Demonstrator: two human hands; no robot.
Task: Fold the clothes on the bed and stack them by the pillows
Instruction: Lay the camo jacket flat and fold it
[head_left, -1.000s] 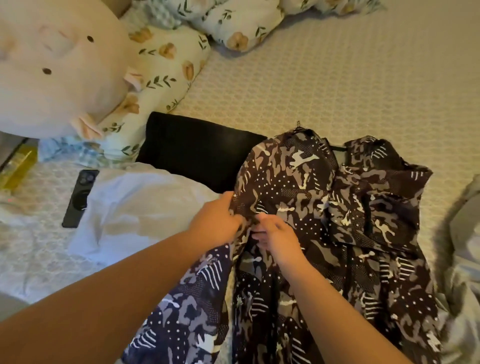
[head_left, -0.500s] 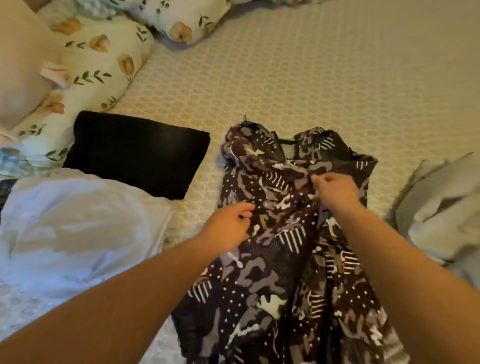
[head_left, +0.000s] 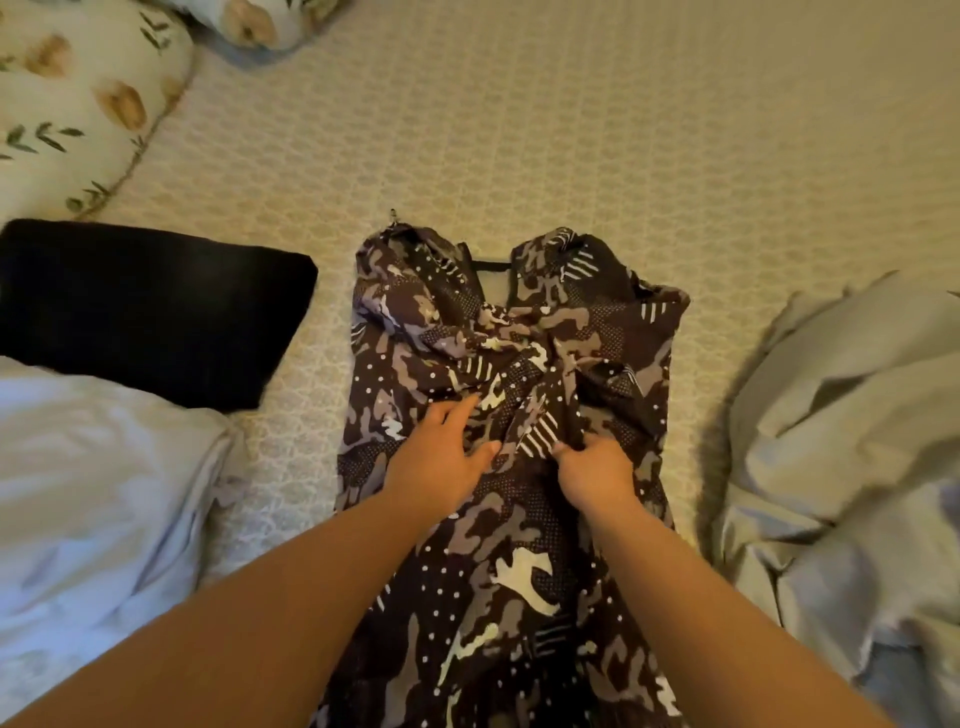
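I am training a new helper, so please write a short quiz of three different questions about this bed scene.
1. True or false: the left hand lies flat on the patterned jacket.
2. What does the right hand do?
A. pinches jacket fabric
B. holds the black garment
C. rests on the floral pillow
3. Fill in: the grey garment lies at the jacket's ____ side.

Key: 1 true; 2 A; 3 right.
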